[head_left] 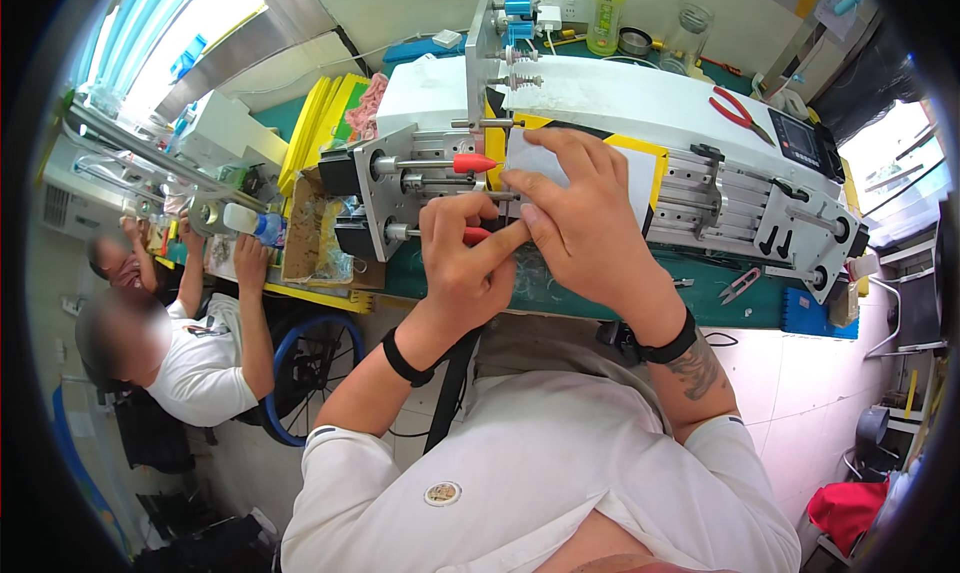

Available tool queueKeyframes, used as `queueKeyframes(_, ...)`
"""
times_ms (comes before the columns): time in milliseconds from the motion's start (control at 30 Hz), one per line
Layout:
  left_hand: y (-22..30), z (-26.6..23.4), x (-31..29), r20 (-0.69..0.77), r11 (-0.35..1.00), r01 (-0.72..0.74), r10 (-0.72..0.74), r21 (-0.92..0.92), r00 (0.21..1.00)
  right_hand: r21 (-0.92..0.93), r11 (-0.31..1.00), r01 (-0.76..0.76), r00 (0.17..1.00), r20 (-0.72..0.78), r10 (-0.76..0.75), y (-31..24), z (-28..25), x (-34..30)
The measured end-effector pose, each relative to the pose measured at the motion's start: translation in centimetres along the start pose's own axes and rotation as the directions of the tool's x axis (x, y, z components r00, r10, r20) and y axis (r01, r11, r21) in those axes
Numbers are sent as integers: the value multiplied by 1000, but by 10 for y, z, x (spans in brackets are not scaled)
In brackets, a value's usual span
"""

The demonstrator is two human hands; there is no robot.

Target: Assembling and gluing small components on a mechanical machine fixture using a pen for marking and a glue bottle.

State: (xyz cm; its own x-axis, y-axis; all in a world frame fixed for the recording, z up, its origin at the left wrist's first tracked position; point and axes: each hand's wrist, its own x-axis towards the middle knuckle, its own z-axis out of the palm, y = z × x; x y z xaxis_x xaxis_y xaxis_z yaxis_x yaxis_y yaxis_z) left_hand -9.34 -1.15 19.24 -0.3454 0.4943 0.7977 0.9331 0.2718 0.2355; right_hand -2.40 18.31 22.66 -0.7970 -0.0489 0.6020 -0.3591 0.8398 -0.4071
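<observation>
Sitting at the far left, a co-worker [205, 358] in a white shirt reaches onto a bench, just beside a blue-rimmed wheel [318, 378]. Next comes an open cardboard box [303, 235], then 2 black motors, fixed to an upright metal end plate [388, 198]. From this plate, the upper red tip [472, 163] sits on a slim metal rod [425, 164]; its long axis runs left to right, nearly level, and its tapered point faces right. Nearer the person, the lower red tip [476, 235] lies along much the same line, partly covered by the left hand [462, 258]; which way its end points is hidden. That hand is narrow, its fingers curled about the lower tip; whether they grip it I cannot tell. The right hand [592, 198] arches over a white panel [635, 173] with a yellow-and-black border, fingers bent, fingertips near the upper tip's point; I cannot tell whether they pinch anything. Farther right run metal rails [685, 198], with red-handled pliers [742, 111] behind and small snips [740, 285] in front.
</observation>
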Motion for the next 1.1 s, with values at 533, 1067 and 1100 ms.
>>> queueKeyframes(533, -7, 6, 57, -114, 912, 344, -375, -221, 920, -353, 935, -39, 998, -57, 20, -2, 5, -9)
queueKeyframes(1067, -25, 11, 12, -239, 968, 226, -195, 109, 951, -332, 941, -60, 998, -46, 48, -5, -2, -24)
queueKeyframes(1100, -22, 10, 13, -241, 973, 175, -136, 151, 961, -328, 944, -43, 997, -69, 21, -6, -2, -26)
